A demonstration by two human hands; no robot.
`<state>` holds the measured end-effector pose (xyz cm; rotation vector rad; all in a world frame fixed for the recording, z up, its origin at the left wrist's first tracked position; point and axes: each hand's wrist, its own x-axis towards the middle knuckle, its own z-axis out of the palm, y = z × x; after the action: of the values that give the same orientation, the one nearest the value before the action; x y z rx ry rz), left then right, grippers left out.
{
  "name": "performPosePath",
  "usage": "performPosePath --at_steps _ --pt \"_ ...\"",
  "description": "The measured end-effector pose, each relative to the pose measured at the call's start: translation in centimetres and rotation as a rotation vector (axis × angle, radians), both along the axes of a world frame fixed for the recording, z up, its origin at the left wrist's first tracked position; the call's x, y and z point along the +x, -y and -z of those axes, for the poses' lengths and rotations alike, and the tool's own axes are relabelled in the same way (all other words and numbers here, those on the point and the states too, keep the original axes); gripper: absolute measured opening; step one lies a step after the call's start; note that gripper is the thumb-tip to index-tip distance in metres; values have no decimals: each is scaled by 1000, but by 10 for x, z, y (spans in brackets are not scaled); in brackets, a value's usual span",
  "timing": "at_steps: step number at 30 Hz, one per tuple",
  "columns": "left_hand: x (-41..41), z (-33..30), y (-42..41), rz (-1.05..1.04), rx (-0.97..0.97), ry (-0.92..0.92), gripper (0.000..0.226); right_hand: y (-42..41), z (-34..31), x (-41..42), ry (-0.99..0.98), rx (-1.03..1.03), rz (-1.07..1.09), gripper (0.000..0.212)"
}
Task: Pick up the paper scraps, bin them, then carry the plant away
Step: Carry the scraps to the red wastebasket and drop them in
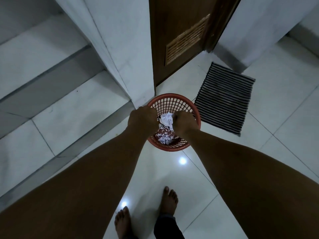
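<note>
My right hand (183, 122) has its grip curled on the crumpled paper (167, 120); whether my left hand (142, 119) holds any I cannot tell. Both hang over the red bin (174, 99) on the floor (198, 178), striped mat (224, 99) at 2 o'clock.

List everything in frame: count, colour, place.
bin: 1, red mesh, floor at wall corner
paper: 1 crumpled wad, white, over bin between hands; white scraps inside below
mat: 1, black-white striped, floor right of bin
door: 1, brown with vent, behind bin
steps: white tiled, left
floor: white glossy tiles
feet: 2, bare, bottom centre
left hand: gripping paper over bin
right hand: gripping paper over bin
</note>
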<state>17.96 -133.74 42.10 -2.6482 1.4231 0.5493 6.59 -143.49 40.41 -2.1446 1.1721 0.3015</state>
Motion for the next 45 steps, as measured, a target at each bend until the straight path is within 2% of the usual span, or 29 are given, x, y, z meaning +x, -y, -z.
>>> performPosePath --at_steps 7,16,21,28,32,36,45 --pt "-1 -37 4 7 -13 1 46 7 -34 3 27 -115 -79 25" --pt "2 -94 12 -12 27 -3 46 16 -87 6 59 -130 -100 20" --pt "0 -122 15 -24 8 -7 44 23 -114 9 21 -113 -162 33" --pt "-6 -165 2 -87 5 -22 47 22 -159 12 -55 -98 -258 34" --pt "-7 -210 -9 -135 -35 -8 37 15 -199 14 -70 -83 -315 29" --pt "-14 -267 -26 -168 17 22 31 -3 -252 13 -100 -95 -333 19" --pt "-35 -387 -119 -175 36 100 29 -95 -372 -13 -145 -268 -420 27"
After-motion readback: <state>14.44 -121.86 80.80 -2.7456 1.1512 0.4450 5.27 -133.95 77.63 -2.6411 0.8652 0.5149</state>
